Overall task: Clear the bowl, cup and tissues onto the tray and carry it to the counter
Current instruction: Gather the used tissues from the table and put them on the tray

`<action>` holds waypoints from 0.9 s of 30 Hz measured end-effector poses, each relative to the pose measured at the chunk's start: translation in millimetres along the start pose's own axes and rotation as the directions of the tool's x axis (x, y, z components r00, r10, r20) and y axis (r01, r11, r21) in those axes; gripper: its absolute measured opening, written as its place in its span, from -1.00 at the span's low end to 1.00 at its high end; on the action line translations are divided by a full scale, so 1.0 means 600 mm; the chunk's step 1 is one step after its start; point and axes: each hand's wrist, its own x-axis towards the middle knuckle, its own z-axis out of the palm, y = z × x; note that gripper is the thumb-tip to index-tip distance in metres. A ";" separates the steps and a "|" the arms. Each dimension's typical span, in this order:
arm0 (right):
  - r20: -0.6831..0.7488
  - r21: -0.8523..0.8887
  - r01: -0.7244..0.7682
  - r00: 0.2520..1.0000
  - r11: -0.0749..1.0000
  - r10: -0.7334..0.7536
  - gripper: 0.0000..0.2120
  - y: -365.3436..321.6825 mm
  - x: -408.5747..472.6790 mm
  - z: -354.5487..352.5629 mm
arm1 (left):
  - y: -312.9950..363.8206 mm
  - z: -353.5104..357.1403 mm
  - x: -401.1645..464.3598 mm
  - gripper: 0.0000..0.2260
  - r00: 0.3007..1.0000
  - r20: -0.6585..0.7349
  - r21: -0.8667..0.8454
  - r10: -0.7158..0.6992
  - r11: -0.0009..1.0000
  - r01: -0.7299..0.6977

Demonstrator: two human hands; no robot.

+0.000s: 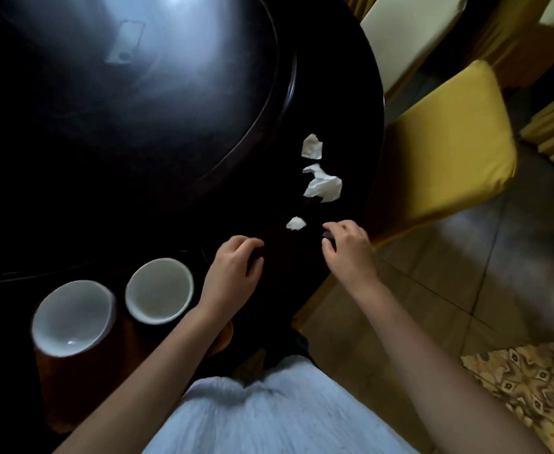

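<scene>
Left hand: fingers curled down on the dark table, holding nothing.
Right hand: curled at the table's edge; grip unclear.
Tissues: three crumpled scraps, at 12 o'clock from both hands.
Bowl: at 8 o'clock from the left hand.
Cup: between bowl and left wrist.

Table is basically black and glossy. Bowl and cup are white inside, tissues are white too. Chair cushion is mustard yellow, and the rug has a yellowish-brown geometric print.
</scene>
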 end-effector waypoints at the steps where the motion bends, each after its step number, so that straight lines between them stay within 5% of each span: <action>1: 0.003 -0.009 0.005 1.000 1.000 -0.005 -0.65 0.017 0.022 -0.009 | 0.008 0.015 0.023 -0.71 1.000 -0.001 0.033 0.001 0.999 -0.001; 9: 0.134 -0.182 0.299 0.951 0.937 -0.278 -0.58 0.091 0.212 -0.013 | 0.033 0.135 0.148 -0.57 0.990 0.138 0.278 -0.015 0.960 -0.025; 14: 0.212 -0.224 0.414 0.904 0.882 -0.371 -0.71 0.114 0.260 0.029 | 0.021 0.166 0.170 -0.66 0.982 0.187 0.259 0.035 0.962 -0.084; 18: 0.183 -0.173 0.451 0.888 0.876 -0.421 -0.90 0.143 0.262 0.048 | 0.001 0.171 0.165 -0.72 0.987 0.137 0.205 0.081 0.973 -0.109; 27: 0.120 -0.048 0.469 0.879 0.882 -0.461 -0.85 0.165 0.270 0.054 | 0.001 0.174 0.236 -0.78 0.998 -0.037 0.071 -0.046 0.996 0.048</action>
